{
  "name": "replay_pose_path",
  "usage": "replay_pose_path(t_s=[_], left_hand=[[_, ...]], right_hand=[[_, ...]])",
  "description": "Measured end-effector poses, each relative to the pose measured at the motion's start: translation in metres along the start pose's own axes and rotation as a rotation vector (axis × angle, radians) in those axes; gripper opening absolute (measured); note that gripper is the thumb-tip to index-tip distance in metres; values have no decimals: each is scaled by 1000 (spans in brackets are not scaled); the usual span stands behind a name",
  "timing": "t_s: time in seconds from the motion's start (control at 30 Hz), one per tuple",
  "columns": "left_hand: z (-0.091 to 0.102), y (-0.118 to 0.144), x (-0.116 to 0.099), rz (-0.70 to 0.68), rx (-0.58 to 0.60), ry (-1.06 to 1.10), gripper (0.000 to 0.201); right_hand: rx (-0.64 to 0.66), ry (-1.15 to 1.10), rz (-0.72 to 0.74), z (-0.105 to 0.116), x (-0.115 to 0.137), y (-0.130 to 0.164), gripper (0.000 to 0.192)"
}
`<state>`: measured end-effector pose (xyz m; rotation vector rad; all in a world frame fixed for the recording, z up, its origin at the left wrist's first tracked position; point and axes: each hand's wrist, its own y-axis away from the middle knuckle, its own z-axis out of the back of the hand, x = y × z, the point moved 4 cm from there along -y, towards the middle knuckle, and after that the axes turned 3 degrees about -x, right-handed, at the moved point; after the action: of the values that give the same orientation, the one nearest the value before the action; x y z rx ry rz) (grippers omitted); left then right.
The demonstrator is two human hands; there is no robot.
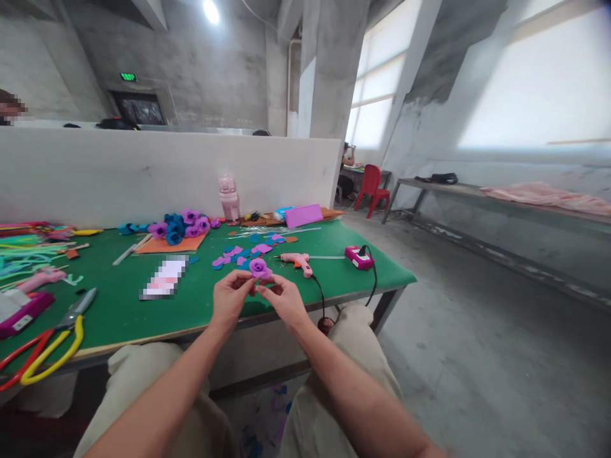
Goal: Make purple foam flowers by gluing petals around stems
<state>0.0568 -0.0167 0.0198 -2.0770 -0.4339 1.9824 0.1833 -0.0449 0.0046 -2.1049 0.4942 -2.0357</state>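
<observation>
Between my two hands, just above the front edge of the green table point(200, 312), is a purple craft rose point(259, 268). My left hand point(232, 294) pinches it from the left, and my right hand point(281, 298) has its fingers closed on it from the right. Just behind lie loose purple and blue petals point(238, 254). A pink hot glue gun point(298, 261) rests to the right of the rose, its cord hanging over the edge. Finished purple and blue flowers point(177, 228) are heaped on an orange sheet point(157, 245) further back.
Large scissors with red and yellow handles point(62, 337) lie at the left front, near colourful strips point(33, 254). A purple power box point(359, 257) sits at the right. A pink bottle point(229, 200) stands against the white partition point(167, 172). Another person point(347, 156) sits beyond.
</observation>
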Motion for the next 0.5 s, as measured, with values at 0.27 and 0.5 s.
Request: replay_pose_path(t_s=[0.27, 0.5], left_hand=[[-6, 10, 7, 78, 9, 57, 15], [-7, 1, -3, -2, 7, -107, 13]], right_hand=[[-65, -132, -56, -7, -7, -4, 26], [-143, -127, -46, -10, -4, -14, 26]])
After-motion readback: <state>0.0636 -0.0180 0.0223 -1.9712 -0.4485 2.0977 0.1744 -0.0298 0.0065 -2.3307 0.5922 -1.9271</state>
